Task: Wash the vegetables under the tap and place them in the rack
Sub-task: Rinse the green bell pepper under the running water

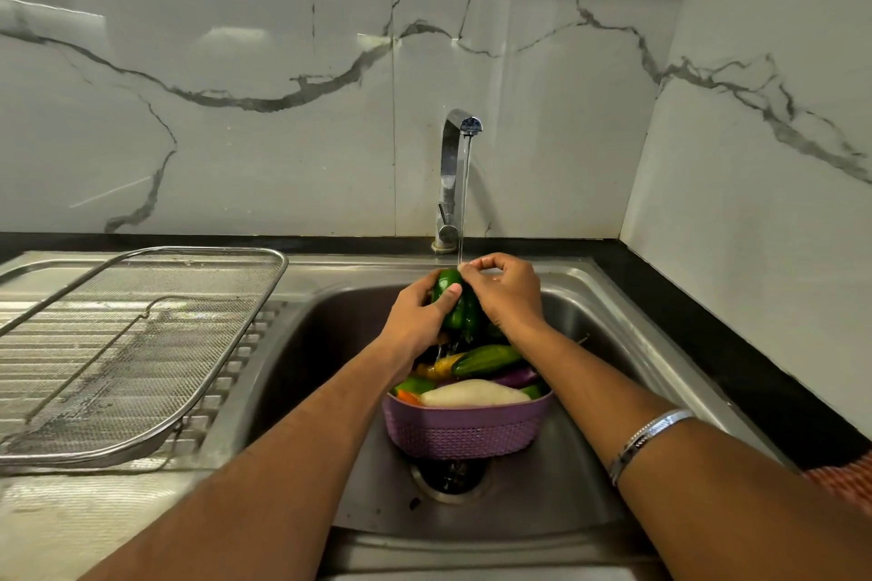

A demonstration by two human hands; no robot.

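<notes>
Tap (pixel 455 175) running; thin stream lands at top of green pepper (pixel 456 304), held over the sink (pixel 613 297) above the purple basket (pixel 465 429). Left hand (pixel 420 311) grips the pepper, thumb across its front. Right hand (pixel 507 293) on the pepper's right side, fingers (pixel 476 263) curled at its top, apparently pinching the stem; contact partly hidden. Basket holds cucumber (pixel 488 359), eggplant (pixel 514 376), a pale vegetable (pixel 472 394). Mesh rack (pixel 141 344) on the draining board, left of sink.

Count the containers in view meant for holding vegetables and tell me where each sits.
2. The purple plastic woven-pattern basket stands inside the steel sink, over the drain and full of vegetables. The steel wire-mesh rack lies on the ribbed drainboard to the sink's left.
</notes>
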